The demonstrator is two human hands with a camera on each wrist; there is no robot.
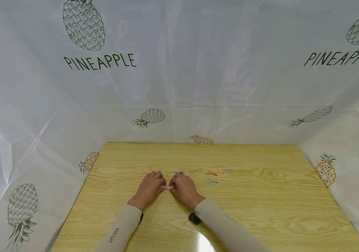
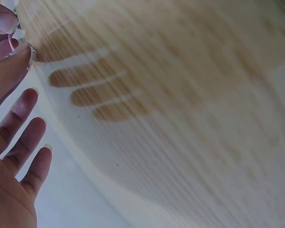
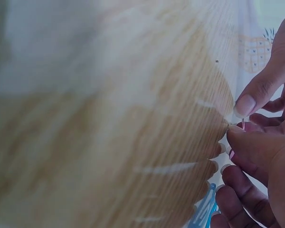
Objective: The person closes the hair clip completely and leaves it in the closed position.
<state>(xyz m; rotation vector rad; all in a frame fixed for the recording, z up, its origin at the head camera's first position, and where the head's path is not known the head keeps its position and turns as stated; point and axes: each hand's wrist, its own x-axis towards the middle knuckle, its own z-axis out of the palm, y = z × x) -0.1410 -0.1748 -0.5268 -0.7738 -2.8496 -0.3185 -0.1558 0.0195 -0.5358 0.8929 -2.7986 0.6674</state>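
Observation:
Between my two hands a pink-purple hair clip (image 1: 167, 187) is held just above the wooden table (image 1: 261, 203). My left hand (image 1: 149, 188) pinches one end of it with thumb and index finger, the other fingers spread loosely in the left wrist view. From the other side, my right hand (image 1: 184, 189) pinches the clip between thumb and finger. Fingertips hide most of the clip in both wrist views. Just beyond the right hand lies a blue hair clip (image 1: 178, 172), partly covered in the head view; a blue clip (image 3: 203, 211) also shows beneath its fingers in the right wrist view.
Farther right on the table lie a pink clip (image 1: 193, 171), an orange clip (image 1: 211, 173), a teal clip (image 1: 212, 182) and another pink clip (image 1: 227, 170). A white sheet with pineapple prints (image 1: 198, 87) encloses the back and sides. A black device (image 1: 194, 218) sits at the right wrist.

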